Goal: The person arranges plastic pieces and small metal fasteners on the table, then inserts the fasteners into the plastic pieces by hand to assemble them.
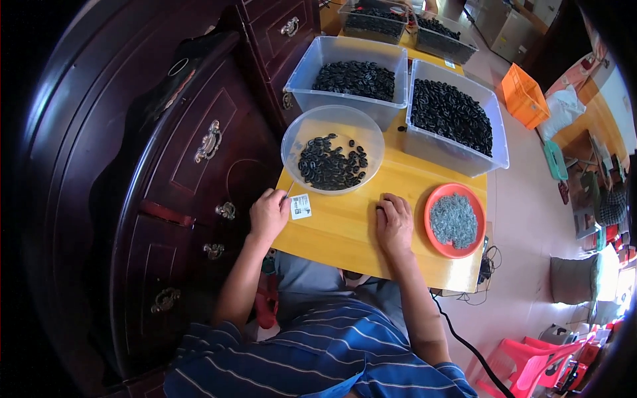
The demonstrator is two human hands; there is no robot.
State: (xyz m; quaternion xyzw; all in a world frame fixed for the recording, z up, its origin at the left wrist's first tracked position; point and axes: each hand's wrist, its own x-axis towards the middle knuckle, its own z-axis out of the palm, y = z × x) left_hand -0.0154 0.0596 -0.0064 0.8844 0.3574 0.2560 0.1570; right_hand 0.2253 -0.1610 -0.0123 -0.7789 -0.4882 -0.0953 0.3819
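At the table's left edge, my left hand [269,215] is closed on a thin metal tool [289,191] whose tip points up toward the round bowl; its kind is too small to tell. Beside it lies a small white printed card [300,206]. My right hand [395,224] rests on the tabletop with curled fingers, a tiny dark spot showing at its left side; what it holds, if anything, is hidden. Ahead stands a clear round bowl [296,129] with black oval ring-like pieces [330,162] in it. Right of my right hand sits an orange-red bowl [432,242] of small clear bluish pieces [454,221].
Two clear bins [346,48] [458,151] of black pieces stand at the table's [338,232] far side, with more bins [438,46] behind. A dark wooden cabinet [179,172] borders the left. An orange crate [524,96], pink chair [531,361] and black cable [464,341] are right.
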